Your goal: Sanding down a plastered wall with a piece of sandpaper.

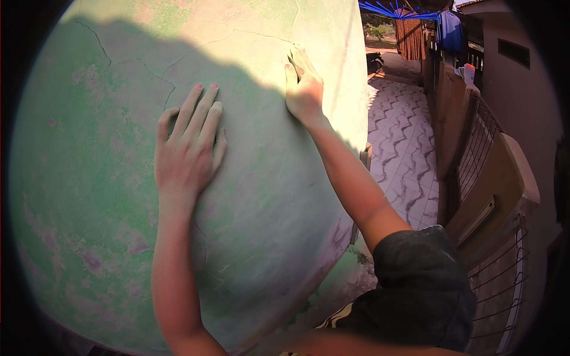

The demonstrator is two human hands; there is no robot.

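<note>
Before me rises a wall (111, 178) with worn, patchy green paint and thin cracks. My left hand (189, 138) lies against its shaded part, fingers spread and palm down, holding nothing. Up and to the right, my right hand (307, 89) is against the sunlit part, close to the end of a crack (262, 34). A small brownish piece (299, 70) shows between its thumb and fingers; most of it is hidden, and I cannot tell its kind. Both hands look pale with dust.
Right of the wall runs a tiled walkway (403, 164) with dark wavy veining. A low wall (494, 178) with metal bars (478, 142) borders it. Farther off are a blue hanging rack (396, 11), a brown cloth (409, 40), a blue cloth (449, 31) and part of a motorcycle (375, 62).
</note>
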